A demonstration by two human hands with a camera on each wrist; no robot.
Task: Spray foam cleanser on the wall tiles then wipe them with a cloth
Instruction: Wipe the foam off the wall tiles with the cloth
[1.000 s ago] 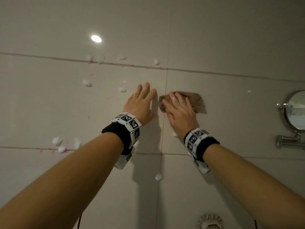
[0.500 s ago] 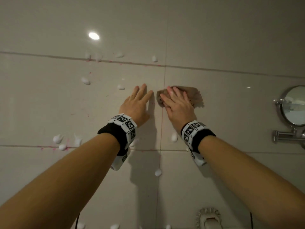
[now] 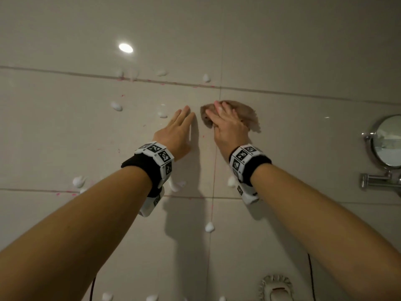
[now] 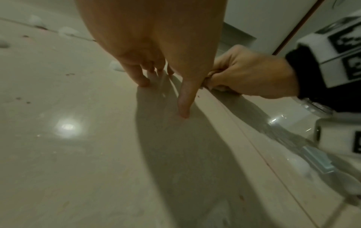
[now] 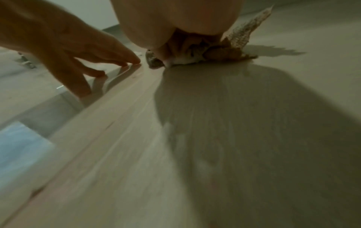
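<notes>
White foam blobs dot the beige wall tiles on the left, several sitting along the pink-stained grout lines. The left hand lies against the tile with its fingers straight, fingertips touching the glossy surface just left of the vertical joint. Just beside it, across that joint, the right hand presses a crumpled brown cloth to the wall; its fingers seem to bunch the cloth underneath, though the wrist view is blurred. Another foam blob sits lower down on the joint. Far right, a round mirror hangs on a chrome arm.
</notes>
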